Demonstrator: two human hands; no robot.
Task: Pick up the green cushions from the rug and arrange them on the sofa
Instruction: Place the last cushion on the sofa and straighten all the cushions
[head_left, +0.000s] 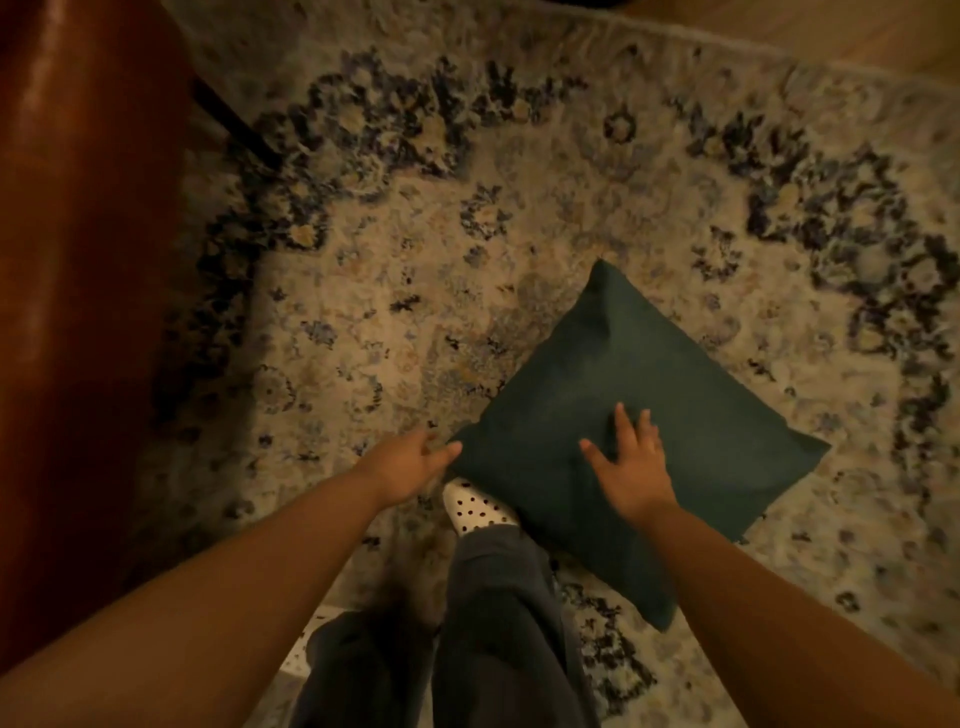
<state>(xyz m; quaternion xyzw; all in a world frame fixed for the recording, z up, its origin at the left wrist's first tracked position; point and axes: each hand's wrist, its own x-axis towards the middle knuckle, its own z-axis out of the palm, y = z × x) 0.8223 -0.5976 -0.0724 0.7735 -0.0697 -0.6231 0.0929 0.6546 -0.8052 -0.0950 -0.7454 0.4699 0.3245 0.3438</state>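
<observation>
One dark green square cushion (639, 415) lies flat on the patterned rug (395, 291), turned like a diamond. My right hand (631, 465) rests on its near part, fingers spread, palm down. My left hand (410, 462) is at the cushion's left corner, fingertips touching or nearly touching the corner; I cannot tell whether it grips. The brown leather sofa (78, 270) runs along the left edge of the view. No other cushion shows.
My legs in dark trousers (498, 623) and a white dotted sock (475, 506) stand on the rug, the foot just beside the cushion's near-left edge. A dark sofa leg (234, 124) sits on the rug at upper left. Wooden floor (841, 31) shows at top right.
</observation>
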